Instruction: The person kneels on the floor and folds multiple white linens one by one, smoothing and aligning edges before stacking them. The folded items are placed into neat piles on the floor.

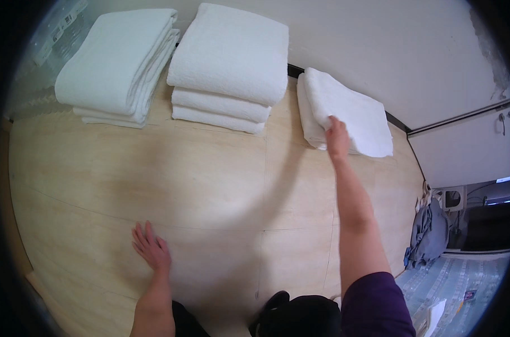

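Three stacks of folded white towels stand along the wall: a left stack (115,59), a taller middle stack (233,54) and a right stack (360,113). At the near edge of the right stack is my right hand (338,137), its fingers curled against the top towel; its fingertips partly press into the cloth, and whether they pinch it cannot be made out. My left hand (151,246) rests on the pale wooden surface (204,177) with its fingers apart, holding nothing, well short of the left and middle stacks.
A pale wall (364,38) runs behind the stacks. Clear plastic-wrapped items (65,38) stand at the far left. To the right are a white cabinet door (465,143), a bunched grey cloth (429,231) and plastic-wrapped goods (453,286). A wooden edge (16,236) borders the left side.
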A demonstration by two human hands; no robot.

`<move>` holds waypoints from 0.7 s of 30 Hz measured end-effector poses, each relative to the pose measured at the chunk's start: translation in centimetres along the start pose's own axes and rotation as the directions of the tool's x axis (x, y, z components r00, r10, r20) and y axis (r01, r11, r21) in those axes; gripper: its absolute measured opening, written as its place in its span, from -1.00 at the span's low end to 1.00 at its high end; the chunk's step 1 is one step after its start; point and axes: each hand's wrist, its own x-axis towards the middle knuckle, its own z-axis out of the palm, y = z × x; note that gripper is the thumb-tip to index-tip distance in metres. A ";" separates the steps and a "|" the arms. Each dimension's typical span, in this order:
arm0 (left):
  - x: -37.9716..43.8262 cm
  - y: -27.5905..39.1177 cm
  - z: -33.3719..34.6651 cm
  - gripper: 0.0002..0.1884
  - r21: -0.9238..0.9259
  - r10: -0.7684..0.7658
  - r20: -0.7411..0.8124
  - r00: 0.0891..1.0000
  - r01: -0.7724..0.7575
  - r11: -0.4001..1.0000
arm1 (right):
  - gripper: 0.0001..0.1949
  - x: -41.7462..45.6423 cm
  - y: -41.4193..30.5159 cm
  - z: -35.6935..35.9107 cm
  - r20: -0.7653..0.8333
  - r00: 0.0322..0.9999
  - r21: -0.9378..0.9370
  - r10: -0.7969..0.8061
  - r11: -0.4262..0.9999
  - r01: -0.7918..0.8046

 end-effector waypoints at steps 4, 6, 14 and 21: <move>0.4 0.2 -0.5 -0.40 -0.016 0.016 -0.010 1.000 -0.016 1.000 | -0.62 2.4 5.8 -9.0 -0.224 0.975 0.051 -0.014 0.998 0.026; 0.3 0.2 -0.7 -0.41 -0.023 -0.005 0.024 1.000 0.005 1.000 | -0.69 2.1 8.3 -14.8 -0.406 0.913 0.009 -0.044 0.999 0.052; 0.2 -1.4 -0.8 -0.41 -0.025 0.059 0.105 0.993 -0.057 0.998 | -0.57 -17.0 -1.5 -25.1 -0.256 0.946 0.290 -0.198 0.918 0.271; -1.8 -0.7 -1.5 -0.41 -0.543 0.239 0.118 0.964 -0.138 0.828 | -0.61 -30.5 -3.1 -16.6 0.057 0.960 0.504 -0.273 0.838 0.209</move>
